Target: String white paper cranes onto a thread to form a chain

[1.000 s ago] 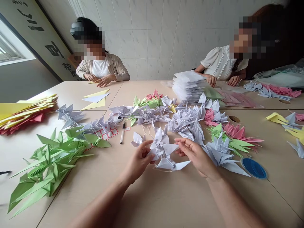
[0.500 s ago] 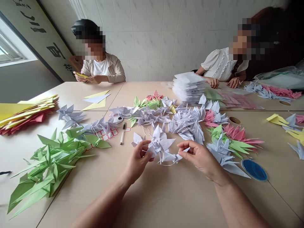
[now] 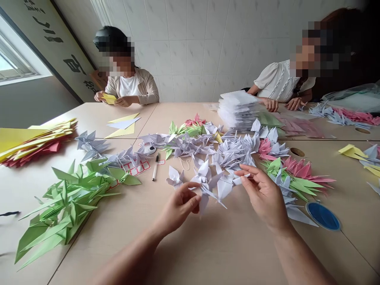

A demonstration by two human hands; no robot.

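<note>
A string of white origami cranes hangs between my hands above the tabletop. My left hand is curled at the lower end of a crane and seems to hold its paper or thread, though the fingers hide the grip. My right hand pinches the wing tip of a white crane between thumb and fingers. A heap of white cranes lies just beyond my hands. Pink and green cranes lie to the right of my right hand.
A large heap of green cranes lies at left, beside a stack of folded coloured paper. A pen and a blue round lid lie on the table. Two seated people work across it, near a white paper stack.
My right hand has moved up and to the right, and the string of cranes has shifted with it. The person at the far left now holds yellow paper nearer the chest.
</note>
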